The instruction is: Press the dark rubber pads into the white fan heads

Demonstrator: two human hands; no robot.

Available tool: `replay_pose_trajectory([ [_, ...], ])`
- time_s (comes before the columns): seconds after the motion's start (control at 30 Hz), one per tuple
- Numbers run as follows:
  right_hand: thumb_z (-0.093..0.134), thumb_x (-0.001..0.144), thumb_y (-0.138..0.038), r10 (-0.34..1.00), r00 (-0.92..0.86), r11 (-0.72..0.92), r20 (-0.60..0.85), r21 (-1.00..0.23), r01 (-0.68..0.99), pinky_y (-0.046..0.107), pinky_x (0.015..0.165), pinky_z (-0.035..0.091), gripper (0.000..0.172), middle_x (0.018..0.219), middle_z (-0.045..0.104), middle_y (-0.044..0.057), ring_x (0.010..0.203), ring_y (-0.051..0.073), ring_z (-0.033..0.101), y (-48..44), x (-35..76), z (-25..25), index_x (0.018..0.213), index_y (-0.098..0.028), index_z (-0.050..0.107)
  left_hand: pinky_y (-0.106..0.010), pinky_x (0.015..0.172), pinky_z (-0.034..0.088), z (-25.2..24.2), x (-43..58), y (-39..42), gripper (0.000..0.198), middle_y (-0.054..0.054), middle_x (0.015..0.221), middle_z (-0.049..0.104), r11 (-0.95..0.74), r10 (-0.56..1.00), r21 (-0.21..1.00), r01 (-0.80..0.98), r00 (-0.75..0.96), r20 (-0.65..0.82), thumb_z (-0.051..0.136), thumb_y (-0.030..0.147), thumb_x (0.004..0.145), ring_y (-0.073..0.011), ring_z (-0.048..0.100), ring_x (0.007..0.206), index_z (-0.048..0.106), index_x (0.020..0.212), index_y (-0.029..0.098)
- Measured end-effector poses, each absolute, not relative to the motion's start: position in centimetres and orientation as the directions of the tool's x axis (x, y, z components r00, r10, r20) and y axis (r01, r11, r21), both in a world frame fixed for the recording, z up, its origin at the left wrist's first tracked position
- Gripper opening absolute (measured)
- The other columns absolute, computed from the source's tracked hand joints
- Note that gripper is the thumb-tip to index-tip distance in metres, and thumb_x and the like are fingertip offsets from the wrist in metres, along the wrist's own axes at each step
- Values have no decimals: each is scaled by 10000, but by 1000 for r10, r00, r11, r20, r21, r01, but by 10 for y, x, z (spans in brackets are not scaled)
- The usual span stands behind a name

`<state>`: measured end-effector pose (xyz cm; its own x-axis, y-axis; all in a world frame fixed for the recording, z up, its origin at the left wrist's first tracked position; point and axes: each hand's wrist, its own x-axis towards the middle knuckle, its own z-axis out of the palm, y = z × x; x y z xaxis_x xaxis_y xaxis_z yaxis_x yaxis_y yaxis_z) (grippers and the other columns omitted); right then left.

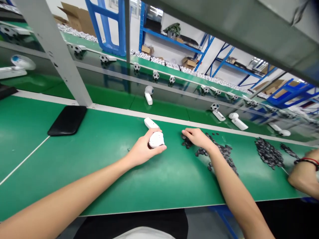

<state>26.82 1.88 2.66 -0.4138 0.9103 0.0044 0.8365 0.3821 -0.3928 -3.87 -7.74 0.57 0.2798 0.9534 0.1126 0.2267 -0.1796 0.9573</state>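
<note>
My left hand (141, 150) is closed around the rounded head of a white device (156, 139). Its short white handle points away from me, just above the green tabletop. To the right, my right hand (196, 136) reaches down into small flat black pieces (186, 143), thumb and fingers drawn together; whether a piece is between the fingertips is hidden. More loose black pieces (226, 153) spread beneath and beside my right forearm.
A black phone-like slab (67, 120) lies at left. Beyond the pale ledge, a green conveyor belt (112, 99) carries white devices (149, 94). Another black heap (269, 153) sits near a co-worker's arm (304, 176) at right. A metal post (52, 49) rises at left.
</note>
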Motion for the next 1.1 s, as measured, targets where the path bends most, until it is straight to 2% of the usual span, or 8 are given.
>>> replay_pose_trajectory([
  [0.2, 474, 1059, -446, 933, -353, 349, 65, -403, 846, 378, 872, 490, 419, 1011, 774, 119, 929, 275, 676, 17, 295, 34, 944, -182, 779, -287, 702, 481, 15, -44, -78, 566, -15, 1001, 676, -162, 938, 923, 348, 344, 36, 725, 501, 874, -178, 605, 765, 497, 1344, 285],
  [0.37, 506, 1060, -378, 870, -480, 487, 107, -327, 810, 416, 991, 498, 315, 1209, 728, 94, 1119, 284, 655, 8, 295, 39, 1089, -237, 787, -281, 680, 476, 16, -48, -77, 544, -19, 1005, 666, -179, 941, 910, 375, 335, 47, 700, 504, 896, -179, 593, 759, 495, 1347, 279],
  [0.57, 620, 1009, -378, 806, -591, 561, 34, -362, 744, 417, 918, 530, 232, 1083, 723, 80, 1054, 282, 665, 2, 279, 34, 1128, -270, 788, -304, 732, 492, 13, -54, -75, 483, -41, 1080, 653, -238, 937, 921, 308, 321, 135, 691, 493, 909, -192, 604, 829, 533, 1298, 253],
  [0.67, 652, 983, -363, 815, -579, 546, 37, -383, 745, 399, 876, 531, 178, 1026, 719, 81, 998, 269, 673, 2, 275, 31, 1037, -242, 772, -316, 752, 497, 14, -56, -74, 458, -48, 1077, 649, -239, 934, 933, 269, 328, 144, 689, 476, 910, -202, 613, 858, 548, 1275, 238],
  [0.87, 666, 961, -394, 897, -440, 362, 36, -631, 686, 308, 593, 499, 160, 712, 711, 1, 611, 179, 636, -8, 262, 37, 938, -236, 682, -311, 759, 489, 10, -51, -72, 498, -27, 1059, 673, -261, 942, 900, 350, 295, 159, 731, 452, 888, -190, 616, 826, 537, 1306, 263],
  [0.93, 702, 939, -438, 920, -392, 291, 25, -714, 637, 316, 620, 541, 201, 764, 763, 22, 663, 200, 696, -16, 249, 38, 937, -237, 709, -316, 807, 494, 7, -49, -72, 491, -30, 1117, 667, -303, 939, 873, 383, 277, 204, 739, 395, 887, -200, 631, 890, 541, 1320, 275],
  [1.03, 768, 896, -466, 916, -400, 192, -31, -842, 504, 352, 756, 614, 254, 968, 823, 61, 882, 260, 778, -32, 225, 36, 1022, -245, 763, -330, 890, 495, 2, -45, -72, 487, -43, 1185, 604, -391, 915, 817, 423, 271, 298, 736, 301, 883, -214, 626, 993, 546, 1332, 284],
  [1.1, 779, 895, -451, 892, -448, 136, -57, -912, 387, 372, 815, 631, 263, 973, 828, 62, 914, 263, 789, -43, 209, 33, 1054, -242, 774, -334, 899, 501, -2, -42, -75, 510, -47, 1187, 565, -411, 907, 801, 435, 286, 309, 736, 275, 880, -218, 620, 1010, 531, 1347, 293],
])
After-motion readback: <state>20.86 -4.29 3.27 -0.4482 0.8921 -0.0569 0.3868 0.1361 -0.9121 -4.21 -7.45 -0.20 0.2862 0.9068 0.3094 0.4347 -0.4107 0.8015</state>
